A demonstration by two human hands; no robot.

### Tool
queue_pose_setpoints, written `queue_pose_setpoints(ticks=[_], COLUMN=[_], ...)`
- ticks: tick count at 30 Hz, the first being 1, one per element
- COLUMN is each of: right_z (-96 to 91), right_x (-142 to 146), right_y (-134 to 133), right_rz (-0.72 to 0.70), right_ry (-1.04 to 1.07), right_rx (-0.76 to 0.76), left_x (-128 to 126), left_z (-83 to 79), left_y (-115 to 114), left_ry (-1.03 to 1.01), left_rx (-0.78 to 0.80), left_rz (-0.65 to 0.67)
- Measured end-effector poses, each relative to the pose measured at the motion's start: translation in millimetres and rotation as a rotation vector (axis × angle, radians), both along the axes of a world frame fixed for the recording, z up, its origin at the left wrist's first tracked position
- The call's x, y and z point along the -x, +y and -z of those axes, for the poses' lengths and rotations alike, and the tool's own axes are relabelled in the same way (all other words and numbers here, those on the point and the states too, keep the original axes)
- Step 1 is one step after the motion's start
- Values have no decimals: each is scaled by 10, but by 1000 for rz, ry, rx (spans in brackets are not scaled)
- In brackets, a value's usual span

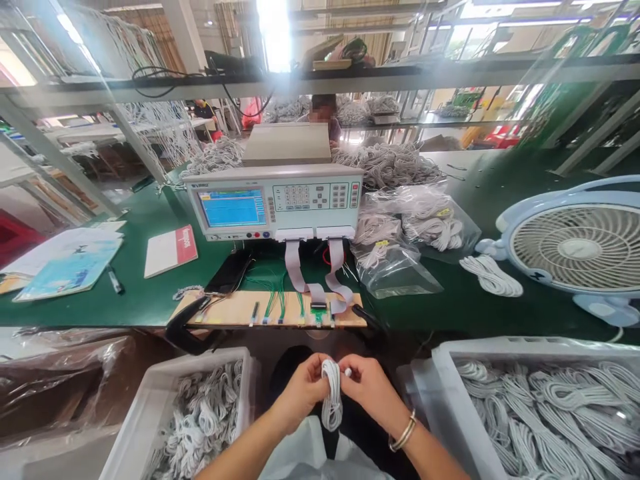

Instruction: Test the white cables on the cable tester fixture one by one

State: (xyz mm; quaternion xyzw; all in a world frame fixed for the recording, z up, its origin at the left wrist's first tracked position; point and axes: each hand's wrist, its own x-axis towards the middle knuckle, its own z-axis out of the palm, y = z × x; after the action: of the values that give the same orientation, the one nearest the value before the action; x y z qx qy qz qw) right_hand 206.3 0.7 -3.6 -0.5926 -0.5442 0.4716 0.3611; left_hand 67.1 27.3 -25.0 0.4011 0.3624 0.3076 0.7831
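Note:
A coiled bundle of white cable [331, 399] hangs upright above my lap. My left hand [313, 381] pinches its upper part between thumb and fingers. Close by on the other side, my right hand [364, 380] grips a small white end of the cable [348, 372], probably a connector, too small to make out. Beyond my hands lies a wooden test board [225, 310] with small connectors and green wires along its front edge. Grey ribbon cables [296, 267] run from it up to a bench tester [275, 207] with a lit blue screen.
White bins of coiled cables stand at left [135, 400] and right [445, 373]. On the green table [415, 313] are a fan [580, 250], bagged cables [433, 223], a loose cable bundle [491, 275], a booklet [171, 252] and a pen [115, 280]. Another person [325, 110] sits behind the tester.

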Motion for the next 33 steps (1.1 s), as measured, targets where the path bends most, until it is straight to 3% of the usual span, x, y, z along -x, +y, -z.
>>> queue_pose_setpoints(ticks=[5,8,11,15,23,26,29,31,33], right_z=[128,101,60,57,-148,-171,-60,39,111], right_x=[28,-9,-20,21,-58,-26,27,24,-18], right_y=[-36,-35,-49,-83,-131,-166,-131,-48,69], right_rz=[269,325,243,135,-123,10,184,283,315], right_ry=[-6,168,360,431,83,-47,-36,58,194], right_rx=[-26,7,32,51,-240,-302,-235,-163,-87], left_x=[20,58,82,66,32,-20,-92,-124,-128], left_z=[-70,-179,-219,-135,-110,-111,-84,-71,-63], left_y=[-12,-10,7,24,-82,-66,4,57,102], left_ry=[-67,-166,-166,-125,-203,-168,-138,-110,-75], left_rx=[86,59,49,96,293,255,151,133,164], left_rz=[-39,75,178,167,226,22,-256,-320,-291])
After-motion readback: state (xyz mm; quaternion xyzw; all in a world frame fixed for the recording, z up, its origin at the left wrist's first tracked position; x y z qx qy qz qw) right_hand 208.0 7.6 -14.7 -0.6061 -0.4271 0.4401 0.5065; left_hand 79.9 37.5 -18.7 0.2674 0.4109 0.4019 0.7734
